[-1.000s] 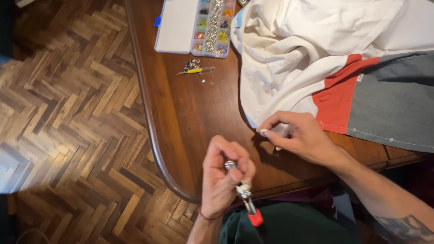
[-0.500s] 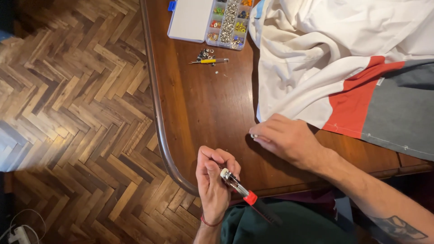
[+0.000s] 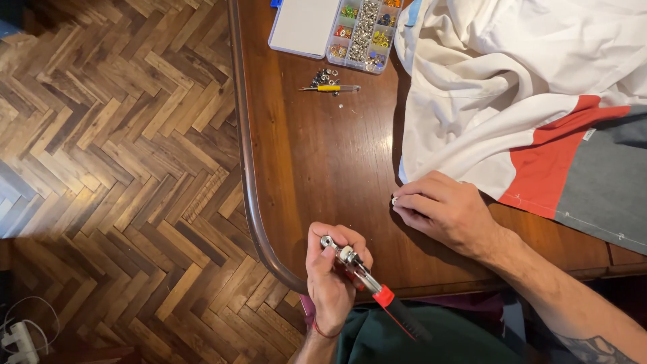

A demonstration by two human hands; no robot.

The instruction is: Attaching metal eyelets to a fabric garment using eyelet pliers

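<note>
My left hand point(image 3: 331, 273) grips snap pliers point(image 3: 367, 281) with red and black handles near the table's front edge; the metal head points up and left between my fingers. My right hand point(image 3: 445, 212) rests on the wooden table point(image 3: 317, 155), fingertips pinching a small pale snap piece point(image 3: 395, 201) at the corner of a white, red and grey garment point(image 3: 526, 101) spread across the right side of the table.
A clear compartment box point(image 3: 337, 27) of coloured and metal snaps lies open at the table's far edge. Near it are a yellow-handled small tool point(image 3: 330, 87) and a few loose snaps point(image 3: 325, 77). Herringbone wood floor point(image 3: 114, 168) lies to the left.
My left hand turned the pliers so the head now points up-left. My right hand came down from a raised pinch to rest on the table at the garment's corner. The view shifted left.
</note>
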